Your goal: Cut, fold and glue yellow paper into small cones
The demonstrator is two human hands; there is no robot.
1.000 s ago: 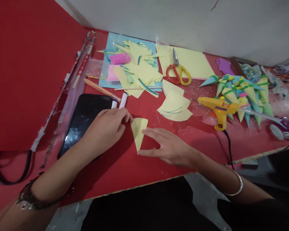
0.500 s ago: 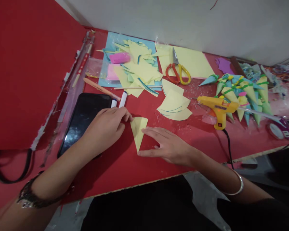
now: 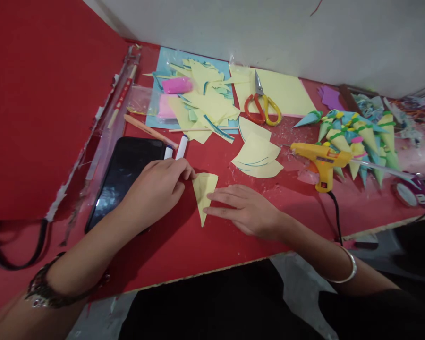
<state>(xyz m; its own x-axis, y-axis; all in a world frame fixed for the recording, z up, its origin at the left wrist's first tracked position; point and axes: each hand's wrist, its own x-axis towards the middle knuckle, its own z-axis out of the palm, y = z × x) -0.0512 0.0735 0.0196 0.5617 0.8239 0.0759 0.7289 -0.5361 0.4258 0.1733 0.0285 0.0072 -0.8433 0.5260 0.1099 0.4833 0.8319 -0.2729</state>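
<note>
A folded wedge of pale yellow paper [image 3: 206,189] lies on the red tabletop, its narrow point toward me. With curled fingers, my left hand [image 3: 163,184] grips its upper left corner; the exact contact is partly hidden. My right hand [image 3: 246,208] lies flat from the right, fingers stretched out, and its fingertips rest on the paper's right edge. Just beyond are several cut yellow paper pieces [image 3: 258,158], some with dark curved lines. Two white markers [image 3: 182,147] lie beyond my left hand, and a black phone [image 3: 127,163] is partly under my left forearm.
A yellow glue gun [image 3: 322,158] rests at right, before a heap of small paper cones [image 3: 363,130]. Red-and-yellow-handled scissors [image 3: 260,106] lie on yellow sheets [image 3: 290,92]. Paper scraps [image 3: 205,101] and pink packets [image 3: 177,85] cover a blue sheet. A purple tool [image 3: 416,189] lies far right.
My right hand's lower finger has moved up from the paper's point to its right edge, so the tip now shows bare. My left hand stays at the upper left corner.
</note>
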